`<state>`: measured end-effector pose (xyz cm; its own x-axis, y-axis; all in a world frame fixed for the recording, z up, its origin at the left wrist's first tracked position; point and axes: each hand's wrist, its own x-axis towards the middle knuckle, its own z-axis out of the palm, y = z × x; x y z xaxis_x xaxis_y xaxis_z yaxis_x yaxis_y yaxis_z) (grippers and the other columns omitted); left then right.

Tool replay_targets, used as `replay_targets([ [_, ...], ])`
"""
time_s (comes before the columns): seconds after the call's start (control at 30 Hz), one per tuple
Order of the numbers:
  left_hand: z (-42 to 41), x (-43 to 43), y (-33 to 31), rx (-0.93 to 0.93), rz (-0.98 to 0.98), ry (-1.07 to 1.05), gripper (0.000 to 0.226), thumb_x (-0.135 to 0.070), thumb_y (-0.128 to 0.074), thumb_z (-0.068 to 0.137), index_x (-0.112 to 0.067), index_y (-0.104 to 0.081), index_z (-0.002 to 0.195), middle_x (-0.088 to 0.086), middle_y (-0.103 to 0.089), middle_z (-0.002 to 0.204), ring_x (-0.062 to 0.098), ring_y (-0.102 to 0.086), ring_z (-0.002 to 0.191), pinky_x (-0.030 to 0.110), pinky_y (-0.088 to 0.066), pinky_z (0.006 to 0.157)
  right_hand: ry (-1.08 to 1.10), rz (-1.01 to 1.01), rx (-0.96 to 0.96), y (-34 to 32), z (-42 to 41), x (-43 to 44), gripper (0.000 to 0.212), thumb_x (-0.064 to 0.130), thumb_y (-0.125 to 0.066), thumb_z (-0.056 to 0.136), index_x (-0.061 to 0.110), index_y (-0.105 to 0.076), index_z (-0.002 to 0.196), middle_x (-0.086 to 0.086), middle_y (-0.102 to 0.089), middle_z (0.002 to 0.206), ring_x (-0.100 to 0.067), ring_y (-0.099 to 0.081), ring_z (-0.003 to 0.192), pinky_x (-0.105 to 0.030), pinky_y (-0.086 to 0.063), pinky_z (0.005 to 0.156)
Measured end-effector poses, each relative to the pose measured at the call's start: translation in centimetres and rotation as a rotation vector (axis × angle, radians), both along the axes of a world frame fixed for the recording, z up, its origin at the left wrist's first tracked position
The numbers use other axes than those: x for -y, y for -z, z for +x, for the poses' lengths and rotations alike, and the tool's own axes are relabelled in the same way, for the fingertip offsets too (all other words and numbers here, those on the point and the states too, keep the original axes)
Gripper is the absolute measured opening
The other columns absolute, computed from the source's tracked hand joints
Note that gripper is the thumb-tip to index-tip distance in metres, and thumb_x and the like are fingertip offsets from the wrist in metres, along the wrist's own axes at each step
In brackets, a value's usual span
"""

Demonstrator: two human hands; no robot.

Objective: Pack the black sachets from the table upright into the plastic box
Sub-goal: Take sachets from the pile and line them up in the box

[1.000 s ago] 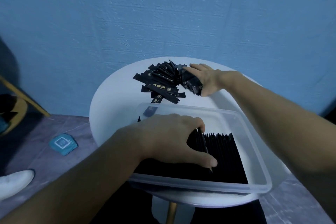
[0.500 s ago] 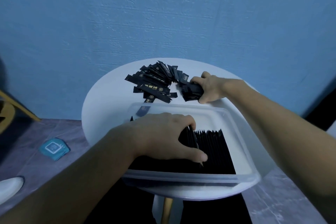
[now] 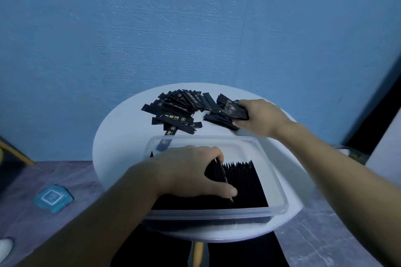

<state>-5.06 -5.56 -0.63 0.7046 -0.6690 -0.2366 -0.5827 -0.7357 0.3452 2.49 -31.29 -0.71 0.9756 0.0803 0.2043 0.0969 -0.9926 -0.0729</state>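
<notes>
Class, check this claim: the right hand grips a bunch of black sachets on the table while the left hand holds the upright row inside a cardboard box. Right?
No: the head view shows a clear plastic box, not cardboard. The right hand does grip sachets, and the left hand holds the upright row.

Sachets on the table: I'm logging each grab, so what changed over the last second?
The right hand, which lay open on the right end of the pile, closed round a bundle and drew it a little right, apart from the pile. The left hand kept holding the upright row in the box.
</notes>
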Motion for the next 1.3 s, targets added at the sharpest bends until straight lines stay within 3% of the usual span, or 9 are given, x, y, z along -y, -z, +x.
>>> replay_targets([
  [0.1,-0.1,0.0,-0.2,-0.013,-0.010,-0.007,0.071,-0.085,-0.061,0.073,-0.045,-0.044,0.130,-0.019,-0.054,0.125,0.009,-0.049,0.116,0.041,-0.043,0.103,0.076,0.095,0.061,-1.4,-2.3,-0.6,0.020,0.043,-0.067,0.083,0.028,-0.053,0.085,0.006,-0.062,0.079,-0.027,-0.059,0.081,-0.033,-0.043,0.062],
  [0.23,-0.1,0.1,-0.2,-0.012,-0.008,-0.016,0.070,-0.085,-0.061,0.073,-0.046,-0.045,0.128,-0.018,-0.055,0.123,0.010,-0.051,0.115,0.041,-0.044,0.103,0.144,0.283,0.145,-4.4,-5.9,-2.2,0.018,0.036,-0.069,0.079,0.025,-0.055,0.081,0.003,-0.063,0.067,-0.023,-0.063,0.065,-0.034,-0.051,0.061],
  [0.37,0.0,0.1,-0.1,-0.019,-0.008,-0.030,0.072,-0.087,-0.061,0.069,-0.047,-0.046,0.126,-0.018,-0.056,0.122,0.011,-0.053,0.113,0.041,-0.046,0.101,0.096,0.695,0.104,-6.2,-9.9,-4.9,0.018,0.022,-0.077,0.076,0.018,-0.064,0.089,0.000,-0.069,0.075,-0.014,-0.064,0.071,-0.033,-0.051,0.070],
  [0.43,0.1,0.2,0.1,-0.013,-0.006,-0.028,0.076,-0.089,-0.059,0.066,-0.046,-0.047,0.128,-0.018,-0.058,0.128,0.010,-0.054,0.116,0.041,-0.046,0.102,0.048,0.757,-0.026,-5.9,-11.7,-5.9,0.023,0.017,-0.079,0.075,0.020,-0.066,0.093,0.003,-0.072,0.080,-0.009,-0.065,0.073,-0.033,-0.054,0.076],
  [0.63,-0.1,0.2,-0.1,-0.014,-0.018,-0.016,0.065,-0.083,-0.063,0.072,-0.043,-0.051,0.122,-0.018,-0.062,0.120,0.011,-0.057,0.111,0.040,-0.047,0.099,0.181,0.384,-0.133,-3.9,-15.4,-6.5,0.037,0.044,-0.068,0.069,0.039,-0.053,0.102,0.010,-0.069,0.086,-0.019,-0.066,0.087,-0.038,-0.055,0.080],
  [0.8,-0.1,0.1,-0.1,-0.010,-0.044,-0.013,0.066,-0.085,-0.062,0.068,-0.043,-0.054,0.118,-0.020,-0.064,0.113,0.007,-0.060,0.106,0.038,-0.048,0.098,0.205,0.213,-0.133,-4.0,-16.1,-7.2,0.054,0.062,-0.064,0.079,0.043,-0.048,0.126,0.004,-0.070,0.106,-0.027,-0.063,0.105,-0.037,-0.051,0.086],
  [0.97,-0.3,0.2,-0.3,0.006,-0.042,0.003,0.059,-0.078,-0.066,0.076,-0.040,-0.053,0.119,-0.019,-0.063,0.111,0.006,-0.059,0.104,0.037,-0.048,0.097,0.182,0.272,-0.097,-4.4,-16.6,-6.8,0.056,0.066,-0.060,0.080,0.049,-0.038,0.129,0.003,-0.072,0.091,-0.027,-0.069,0.077,-0.041,-0.054,0.087],
  [1.17,-0.2,0.0,-0.1,-0.009,-0.058,0.010,0.056,-0.077,-0.067,0.077,-0.041,-0.054,0.119,-0.020,-0.062,0.110,0.006,-0.058,0.104,0.031,-0.047,0.093,0.142,0.354,-0.033,-5.0,-16.7,-6.9,0.084,0.065,-0.073,0.074,0.050,-0.026,0.141,0.006,-0.070,0.103,-0.025,-0.067,0.090,-0.039,-0.052,0.090],
  [1.3,-0.2,0.0,-0.1,-0.027,-0.108,0.023,0.049,-0.074,-0.069,0.076,-0.044,-0.057,0.113,-0.023,-0.065,0.111,0.005,-0.060,0.107,0.030,-0.047,0.096,0.111,0.276,-0.051,-4.8,-17.6,-6.9,0.070,0.061,-0.074,0.077,0.053,-0.035,0.134,0.011,-0.068,0.103,-0.016,-0.066,0.081,-0.036,-0.054,0.087],
])
